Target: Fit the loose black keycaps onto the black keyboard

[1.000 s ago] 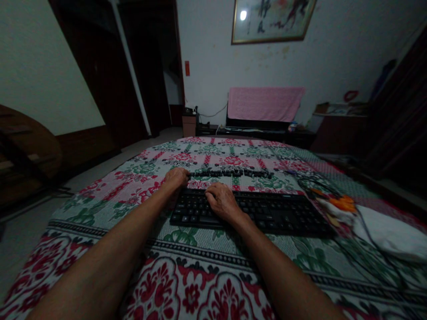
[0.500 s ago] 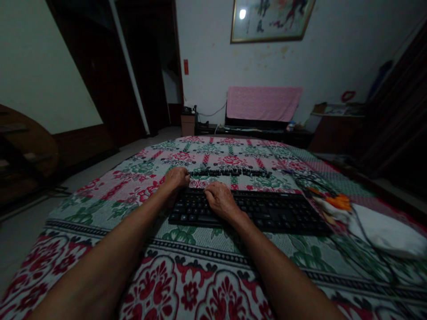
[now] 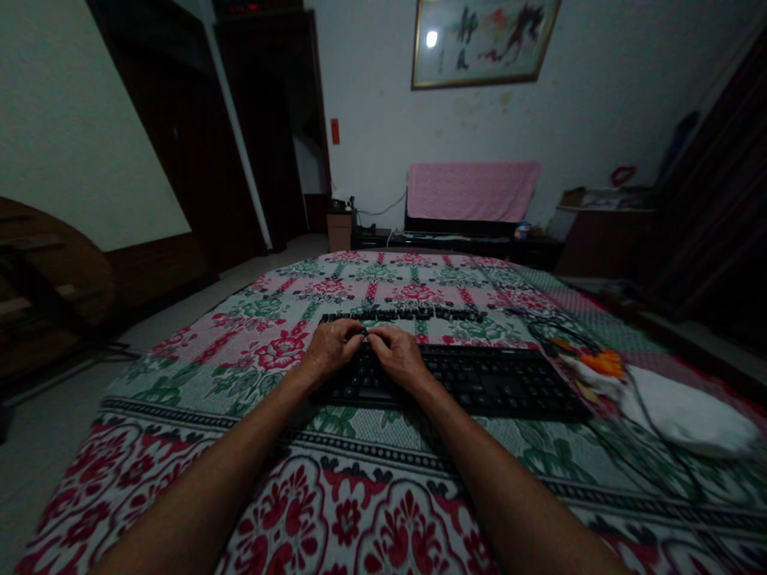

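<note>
A black keyboard lies on the patterned cloth in front of me. Over its upper left part my left hand and my right hand meet, fingertips together in a pinch. Something small and dark shows between the fingertips of both hands, too small to make out. Just behind the hands runs a row of small black pieces that look like keycaps. The keys under my hands are hidden.
The flowered cloth covers the whole surface. To the right lie a black cable, an orange item and a white bag-like bundle. Beyond the far edge, a pink cloth hangs over a dark screen-like panel.
My left hand has moved from the left end of the row of black pieces back toward me and right, to meet my right hand. My right hand stays over the keyboard.
</note>
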Demonstrator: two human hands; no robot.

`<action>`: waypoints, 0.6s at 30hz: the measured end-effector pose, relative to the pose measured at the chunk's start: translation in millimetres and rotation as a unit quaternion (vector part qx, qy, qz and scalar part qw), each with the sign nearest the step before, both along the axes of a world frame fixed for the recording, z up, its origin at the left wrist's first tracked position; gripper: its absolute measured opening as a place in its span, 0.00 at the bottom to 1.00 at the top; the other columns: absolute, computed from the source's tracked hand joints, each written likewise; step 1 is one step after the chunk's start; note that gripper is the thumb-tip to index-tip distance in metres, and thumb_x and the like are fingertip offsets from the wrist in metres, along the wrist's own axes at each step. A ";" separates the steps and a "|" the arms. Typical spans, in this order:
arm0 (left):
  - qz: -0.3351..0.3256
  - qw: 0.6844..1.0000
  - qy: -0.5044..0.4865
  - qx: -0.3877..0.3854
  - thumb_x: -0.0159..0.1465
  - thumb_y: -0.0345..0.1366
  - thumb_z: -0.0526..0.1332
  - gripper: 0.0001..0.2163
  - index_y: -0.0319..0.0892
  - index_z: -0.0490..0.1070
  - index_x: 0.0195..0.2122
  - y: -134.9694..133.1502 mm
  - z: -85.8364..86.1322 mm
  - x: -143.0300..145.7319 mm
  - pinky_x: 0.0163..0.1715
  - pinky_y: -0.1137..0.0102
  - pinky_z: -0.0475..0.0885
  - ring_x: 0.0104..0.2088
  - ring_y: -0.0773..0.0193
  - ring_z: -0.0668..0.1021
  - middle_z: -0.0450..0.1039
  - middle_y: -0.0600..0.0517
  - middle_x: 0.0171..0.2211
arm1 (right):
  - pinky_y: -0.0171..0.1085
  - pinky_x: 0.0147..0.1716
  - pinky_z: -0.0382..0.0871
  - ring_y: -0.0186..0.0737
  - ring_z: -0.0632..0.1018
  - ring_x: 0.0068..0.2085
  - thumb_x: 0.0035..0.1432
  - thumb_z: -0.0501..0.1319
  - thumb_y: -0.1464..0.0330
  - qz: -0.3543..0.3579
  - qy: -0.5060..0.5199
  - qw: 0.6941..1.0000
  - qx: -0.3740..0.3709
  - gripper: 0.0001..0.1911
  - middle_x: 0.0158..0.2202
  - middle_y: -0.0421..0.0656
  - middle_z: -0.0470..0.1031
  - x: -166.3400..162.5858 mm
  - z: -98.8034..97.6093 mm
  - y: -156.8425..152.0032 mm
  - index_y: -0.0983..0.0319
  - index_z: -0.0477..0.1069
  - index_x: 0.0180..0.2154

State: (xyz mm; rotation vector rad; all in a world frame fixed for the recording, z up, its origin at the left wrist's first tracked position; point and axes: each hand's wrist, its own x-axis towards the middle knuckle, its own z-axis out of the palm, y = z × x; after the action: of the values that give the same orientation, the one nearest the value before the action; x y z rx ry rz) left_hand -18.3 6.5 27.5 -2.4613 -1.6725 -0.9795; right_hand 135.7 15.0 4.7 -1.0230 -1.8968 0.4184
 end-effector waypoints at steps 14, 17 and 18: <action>-0.046 0.984 -0.155 -0.077 0.54 0.34 0.56 0.10 0.41 0.73 0.34 -4.5 0.6 2.9 0.34 0.75 0.67 0.31 0.68 0.75 0.75 0.53 0.31 | 0.35 0.39 0.66 0.36 0.75 0.35 0.49 0.55 0.71 0.000 0.096 0.991 -0.094 0.09 0.32 0.42 0.77 -1.2 0.6 2.3 0.62 0.73 0.30; -0.054 0.964 -0.226 -0.132 0.52 0.36 0.57 0.10 0.38 0.72 0.33 -2.8 1.6 1.0 0.31 0.75 0.67 0.31 0.67 0.74 0.75 0.52 0.31 | 0.35 0.38 0.67 0.35 0.75 0.35 0.49 0.55 0.71 0.013 0.117 0.988 -0.104 0.09 0.32 0.41 0.76 -2.3 1.4 1.8 0.62 0.73 0.31; -0.050 0.957 -0.242 -0.153 0.52 0.36 0.57 0.11 0.38 0.72 0.33 -2.5 2.7 0.2 0.30 0.75 0.67 0.30 0.67 0.74 0.75 0.52 0.31 | 0.35 0.38 0.67 0.35 0.75 0.35 0.48 0.55 0.71 0.021 0.125 0.986 -0.109 0.09 0.32 0.41 0.76 -2.8 1.5 1.7 0.62 0.73 0.31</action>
State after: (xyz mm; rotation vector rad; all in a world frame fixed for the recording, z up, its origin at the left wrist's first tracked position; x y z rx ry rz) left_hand -18.1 3.9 30.2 -2.6741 -1.9777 -1.5497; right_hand 132.9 16.7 6.2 -1.0198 -1.6746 0.7559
